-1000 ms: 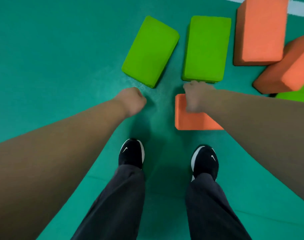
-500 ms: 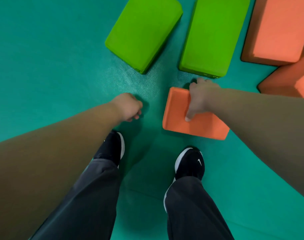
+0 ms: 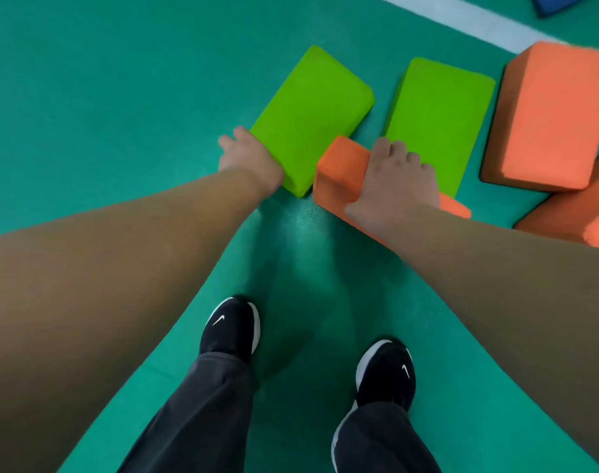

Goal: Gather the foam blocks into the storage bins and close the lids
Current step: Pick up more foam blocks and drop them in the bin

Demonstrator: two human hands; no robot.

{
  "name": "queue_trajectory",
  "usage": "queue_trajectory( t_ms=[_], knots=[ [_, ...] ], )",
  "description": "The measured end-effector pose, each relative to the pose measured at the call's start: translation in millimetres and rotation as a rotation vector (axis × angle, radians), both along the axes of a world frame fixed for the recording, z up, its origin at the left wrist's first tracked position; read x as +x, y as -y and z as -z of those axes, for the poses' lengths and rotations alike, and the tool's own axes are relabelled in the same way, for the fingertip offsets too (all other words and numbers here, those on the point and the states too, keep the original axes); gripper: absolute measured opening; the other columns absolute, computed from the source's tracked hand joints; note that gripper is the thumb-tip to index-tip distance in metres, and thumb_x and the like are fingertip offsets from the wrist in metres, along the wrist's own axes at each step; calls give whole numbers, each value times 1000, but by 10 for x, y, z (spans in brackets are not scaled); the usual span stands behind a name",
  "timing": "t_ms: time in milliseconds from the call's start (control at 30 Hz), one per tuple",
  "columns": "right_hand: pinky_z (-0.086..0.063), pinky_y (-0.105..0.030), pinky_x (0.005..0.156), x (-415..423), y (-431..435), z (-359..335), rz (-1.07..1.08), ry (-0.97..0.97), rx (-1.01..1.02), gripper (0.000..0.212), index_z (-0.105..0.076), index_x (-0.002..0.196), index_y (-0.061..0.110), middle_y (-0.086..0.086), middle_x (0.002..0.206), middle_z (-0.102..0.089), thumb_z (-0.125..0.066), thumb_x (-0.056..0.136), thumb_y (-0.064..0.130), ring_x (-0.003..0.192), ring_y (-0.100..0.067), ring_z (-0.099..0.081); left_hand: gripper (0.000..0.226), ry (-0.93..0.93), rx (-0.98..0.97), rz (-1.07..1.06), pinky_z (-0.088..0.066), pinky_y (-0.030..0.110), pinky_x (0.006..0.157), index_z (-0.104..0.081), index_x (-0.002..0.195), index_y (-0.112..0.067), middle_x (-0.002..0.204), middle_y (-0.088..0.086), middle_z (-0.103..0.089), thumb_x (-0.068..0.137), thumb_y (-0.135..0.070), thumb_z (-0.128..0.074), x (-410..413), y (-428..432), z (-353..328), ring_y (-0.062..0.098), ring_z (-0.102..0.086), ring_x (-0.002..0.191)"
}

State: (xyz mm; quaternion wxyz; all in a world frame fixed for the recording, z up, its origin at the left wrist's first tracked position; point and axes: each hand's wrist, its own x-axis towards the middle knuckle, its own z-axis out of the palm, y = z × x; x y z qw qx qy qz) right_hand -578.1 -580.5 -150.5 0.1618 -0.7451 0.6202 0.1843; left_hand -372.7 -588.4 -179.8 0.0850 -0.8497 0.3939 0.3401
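My right hand (image 3: 393, 175) grips a flat orange foam block (image 3: 339, 169) across its top edge and holds it tilted, one end raised off the green floor. My left hand (image 3: 250, 158) rests against the near left edge of a green foam block (image 3: 311, 114), fingers stretched along its side; its thumb is hidden. A second green block (image 3: 438, 121) lies flat just right of the first, partly behind my right hand. No storage bin is in view.
A large orange block (image 3: 550, 114) stands at the right, with another orange block (image 3: 581, 220) leaning below it. A white floor line (image 3: 462, 18) and a blue object (image 3: 554, 3) lie at the top right. My two black shoes (image 3: 233, 326) stand near the bottom.
My right hand has closed round the orange block and tipped it up off the floor. My left hand moved forward from the bare floor to the left green block's edge.
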Motion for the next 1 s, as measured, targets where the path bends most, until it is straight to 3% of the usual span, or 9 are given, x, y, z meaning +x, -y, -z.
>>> queue_trajectory(
  t_ms=[167, 267, 367, 467, 533, 667, 733, 867, 1000],
  knots=[
    [-47, -51, 83, -13, -220, 156, 59, -44, 13, 92, -35, 136, 8, -15, 127, -47, -79, 73, 58, 110, -40, -53, 79, -91, 23, 88, -49, 40, 91, -38, 139, -5, 135, 17, -52, 81, -40, -77, 174, 182, 31, 38, -58, 120],
    [-47, -51, 85, -17, -322, 188, 27, -78, -10, 87, -36, 134, 9, -15, 125, -49, -80, 76, 56, 110, -40, -54, 105, -11, 25, 67, -49, 43, 99, -40, 142, -7, 138, 16, -51, 67, -67, -84, 244, 193, 20, 37, -55, 124],
    [-47, -51, 88, 19, -277, 169, 49, -79, 30, 84, -35, 134, 10, -16, 127, -49, -79, 78, 55, 113, -40, -53, 102, -132, 94, -18, -49, 38, 87, -54, 130, -11, 120, 11, -58, 61, -81, -80, 401, 146, -25, 32, -59, 106],
    [-46, -50, 89, 15, -215, 93, 83, -85, 108, 81, -35, 137, 12, -14, 132, -49, -79, 80, 48, 118, -39, -53, 114, -276, 114, -133, -50, 40, 100, -53, 142, -12, 129, 10, -58, 56, -82, -81, 504, 27, -120, 32, -60, 116],
    [-45, -49, 91, 43, -226, -32, 113, -108, 150, 74, -36, 136, 13, -13, 134, -50, -77, 80, 40, 121, -37, -53, 110, -317, 88, -171, -49, 40, 104, -54, 143, -13, 129, 7, -57, 59, -78, -82, 522, -120, -242, 32, -59, 121],
    [-47, -49, 93, 147, -414, -437, 109, -158, 218, 71, -40, 131, 14, -13, 132, -53, -74, 79, 46, 122, -38, -56, 78, -356, 50, -248, -46, 31, 72, -61, 117, -13, 107, 7, -60, 72, -74, -77, 570, -580, -566, 27, -62, 90],
    [-48, -49, 94, 280, -490, -706, 73, -165, 235, 73, -41, 129, 14, -13, 131, -54, -74, 78, 53, 122, -39, -57, 74, -387, 29, -350, -45, 28, 62, -61, 113, -11, 105, 6, -64, 73, -70, -79, 694, -884, -759, 21, -62, 79],
    [-49, -47, 94, 814, -553, -1280, -79, -205, 193, 69, -43, 126, 15, -14, 129, -56, -76, 77, 49, 121, -38, -59, 102, -375, 10, -567, -48, 33, 76, -51, 132, -5, 122, 11, -64, 63, -73, -84, 1046, -1567, -1268, 31, -65, 106],
    [-50, -47, 95, 1788, -878, -1823, -409, -203, 135, 70, -45, 128, 15, -14, 131, -57, -76, 76, 51, 121, -37, -59, 89, -389, -79, -761, -47, 34, 78, -52, 129, -8, 115, 8, -63, 72, -71, -80, 1458, -2500, -1829, 30, -62, 100]
  ],
)
